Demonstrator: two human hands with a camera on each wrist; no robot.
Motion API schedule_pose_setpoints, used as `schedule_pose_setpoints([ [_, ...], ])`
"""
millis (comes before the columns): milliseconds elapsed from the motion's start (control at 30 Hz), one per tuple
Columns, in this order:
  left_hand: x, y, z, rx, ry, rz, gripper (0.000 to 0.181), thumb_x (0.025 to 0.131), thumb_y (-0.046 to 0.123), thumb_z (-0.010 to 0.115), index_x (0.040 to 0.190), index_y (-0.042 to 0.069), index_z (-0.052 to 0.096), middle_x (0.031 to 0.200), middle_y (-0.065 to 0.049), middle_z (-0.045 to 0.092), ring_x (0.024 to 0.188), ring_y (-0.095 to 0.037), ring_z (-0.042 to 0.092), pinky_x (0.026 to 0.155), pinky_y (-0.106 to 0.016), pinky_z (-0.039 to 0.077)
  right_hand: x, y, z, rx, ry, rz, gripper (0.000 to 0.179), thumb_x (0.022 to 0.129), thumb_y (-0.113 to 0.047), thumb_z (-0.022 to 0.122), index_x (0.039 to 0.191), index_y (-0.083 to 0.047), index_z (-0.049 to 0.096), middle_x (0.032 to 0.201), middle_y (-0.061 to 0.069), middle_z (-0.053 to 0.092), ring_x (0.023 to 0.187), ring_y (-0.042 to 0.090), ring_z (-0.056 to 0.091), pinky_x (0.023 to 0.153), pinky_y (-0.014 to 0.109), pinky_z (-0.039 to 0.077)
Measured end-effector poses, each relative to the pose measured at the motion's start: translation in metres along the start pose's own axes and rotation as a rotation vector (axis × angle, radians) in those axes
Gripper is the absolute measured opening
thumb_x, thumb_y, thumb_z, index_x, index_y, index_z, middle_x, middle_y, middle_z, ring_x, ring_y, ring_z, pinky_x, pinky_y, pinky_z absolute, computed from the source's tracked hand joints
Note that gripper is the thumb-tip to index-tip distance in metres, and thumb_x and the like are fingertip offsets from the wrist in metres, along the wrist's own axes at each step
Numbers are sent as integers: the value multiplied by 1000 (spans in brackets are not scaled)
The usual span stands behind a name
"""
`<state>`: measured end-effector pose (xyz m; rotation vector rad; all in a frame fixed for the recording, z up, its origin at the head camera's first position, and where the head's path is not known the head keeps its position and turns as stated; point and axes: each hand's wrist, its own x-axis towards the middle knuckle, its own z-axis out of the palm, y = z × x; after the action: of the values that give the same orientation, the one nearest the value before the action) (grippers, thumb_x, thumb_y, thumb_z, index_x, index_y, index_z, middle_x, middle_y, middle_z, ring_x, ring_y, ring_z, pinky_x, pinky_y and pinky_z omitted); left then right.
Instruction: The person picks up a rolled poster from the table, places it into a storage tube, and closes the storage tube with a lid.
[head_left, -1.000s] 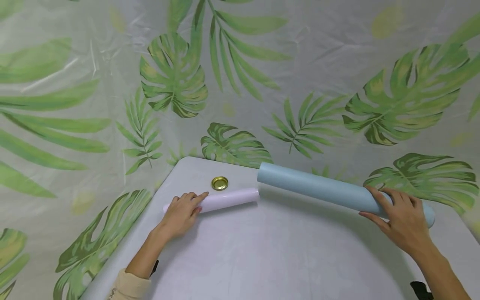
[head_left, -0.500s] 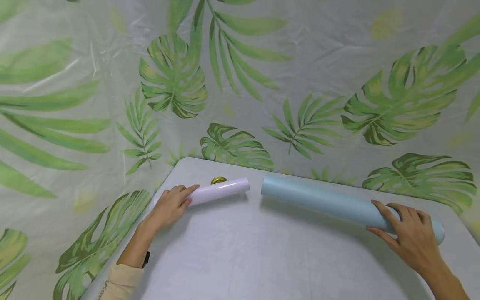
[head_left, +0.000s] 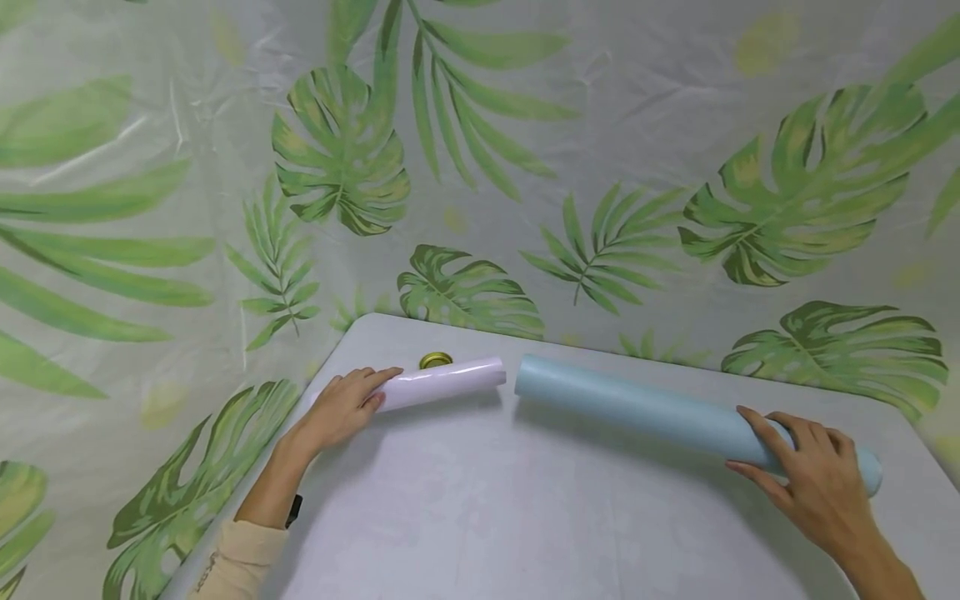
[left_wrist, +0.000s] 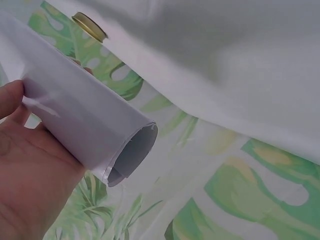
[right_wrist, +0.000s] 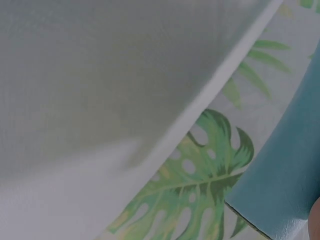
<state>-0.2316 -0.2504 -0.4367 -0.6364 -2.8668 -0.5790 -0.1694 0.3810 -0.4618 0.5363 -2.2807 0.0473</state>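
Head view. The left hand [head_left: 347, 410] grasps a glossy lilac roll [head_left: 453, 379], and the right hand [head_left: 813, 483] grasps a thicker pale-blue tube [head_left: 630, 404], thumb below and fingers [head_left: 763, 431] above. Both are held over the white desk [head_left: 510, 517], casting shadows on it. A second ago the tube's inner end stood higher than the roll's; the two ends are now nearly level and close, but apart. The gap has narrowed slightly over the last half second, which suggests that lining up the ends is the step in hand. The gold lid [head_left: 435, 360], formerly in full view, is now partly hidden by the roll.

Left wrist view. The fingers are wrapped around the roll; its open end shows overlapping layers. The lid rests near the desk's edge.

Right wrist view. The tube lies along the right margin before the leaf-print sheet [right_wrist: 220, 175]; from this side the grasp cannot be judged.
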Motion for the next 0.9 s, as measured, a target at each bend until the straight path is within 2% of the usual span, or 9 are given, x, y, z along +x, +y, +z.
schedule_pose_setpoints([
  [267, 4, 3, -2, -36, -17, 12, 45, 105, 15, 56, 150, 20, 57, 130, -11, 69, 119, -32, 64, 86, -41, 42, -1, 0, 2, 8, -27, 14, 88, 95, -84, 30, 138, -17, 66, 111, 26, 65, 99, 47, 61, 81, 66, 44],
  [567, 8, 7, -3, -76, -58, 44, 45, 106, 15, 55, 150, 20, 56, 132, -9, 68, 120, -29, 63, 93, -46, 42, 2, -3, 5, 25, -23, 7, 87, 95, -84, 30, 138, -18, 66, 113, 25, 66, 100, 46, 61, 83, 66, 43],
  [900, 13, 9, -4, -73, -47, 107, 44, 104, 13, 57, 147, 18, 59, 122, -8, 70, 109, -23, 63, 90, -43, 42, 5, -5, 5, 19, -42, -12, 88, 95, -85, 30, 139, -18, 65, 115, 23, 66, 99, 46, 62, 84, 65, 44],
])
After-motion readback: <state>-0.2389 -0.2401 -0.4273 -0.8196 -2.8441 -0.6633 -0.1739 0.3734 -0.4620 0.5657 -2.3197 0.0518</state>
